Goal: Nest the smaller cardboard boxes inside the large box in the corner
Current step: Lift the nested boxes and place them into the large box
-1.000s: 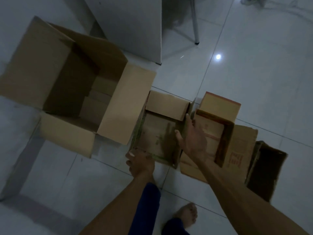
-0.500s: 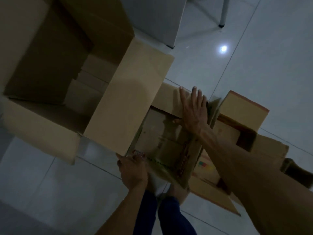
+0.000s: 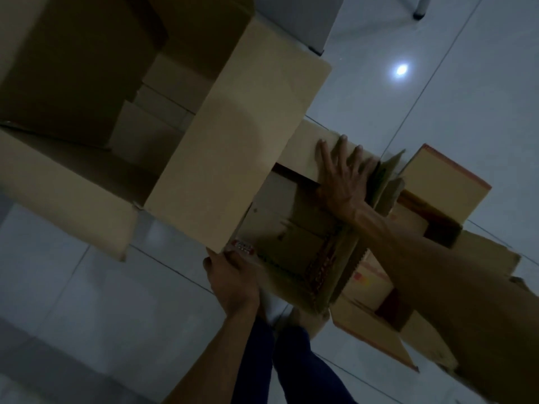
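The large open cardboard box (image 3: 239, 135) fills the upper left, its flaps spread; a smaller box (image 3: 163, 97) lies deep inside it. A smaller open box (image 3: 288, 243) with red print along its edges is held between my hands, partly under the large box's right flap. My left hand (image 3: 233, 281) grips its near left corner. My right hand (image 3: 347, 182) lies flat with fingers spread over its far flap and right wall.
To the right on the tiled floor sit more small boxes: one with a yellow flap (image 3: 446, 182) and flattened pieces (image 3: 379, 325) below it. A white cabinet (image 3: 303, 18) and a chair leg (image 3: 421, 7) stand behind. My blue-trousered legs (image 3: 291, 363) are underneath.
My right hand went from the box's right wall up onto its far flap. The box has come up off the floor toward the large box, and the view has closed in.
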